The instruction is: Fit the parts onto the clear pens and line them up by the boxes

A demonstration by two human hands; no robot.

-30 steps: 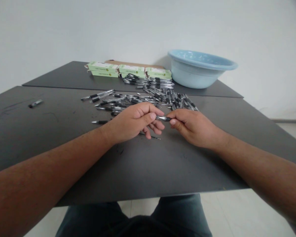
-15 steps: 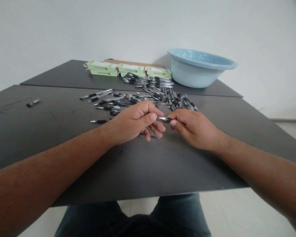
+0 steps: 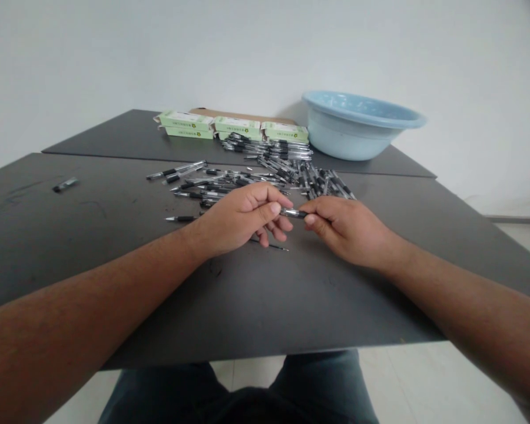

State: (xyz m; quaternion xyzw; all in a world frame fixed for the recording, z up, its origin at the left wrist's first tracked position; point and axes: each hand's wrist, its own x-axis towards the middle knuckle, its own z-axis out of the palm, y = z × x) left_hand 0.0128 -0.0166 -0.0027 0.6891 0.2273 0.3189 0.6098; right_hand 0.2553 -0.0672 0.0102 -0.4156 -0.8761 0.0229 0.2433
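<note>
Between my two hands a pen (image 3: 293,212) with a clear barrel and a black part is held level above the table. My left hand (image 3: 247,215) pinches its left end between thumb and forefinger, the other fingers loosely curled. My right hand (image 3: 344,227) grips the black right end with thumb and bent forefinger; the end itself is hidden in the fingers. Under my left hand lies a thin dark refill (image 3: 277,247), partly covered. A pen with a black grip (image 3: 181,218) pokes out from behind my left wrist. Just beyond the hands spreads a heap of clear and black pens (image 3: 282,168).
Green and white boxes (image 3: 188,125) stand stacked in a row at the back, in front of a brown cardboard piece (image 3: 242,115). A light blue basin (image 3: 353,135) stands at the back right. A small capped piece (image 3: 65,184) lies far left on the dark grey table (image 3: 265,312).
Both hands keep their hold on the pen with almost no movement. The view has shifted slightly, and more of the refill shows beneath my left hand.
</note>
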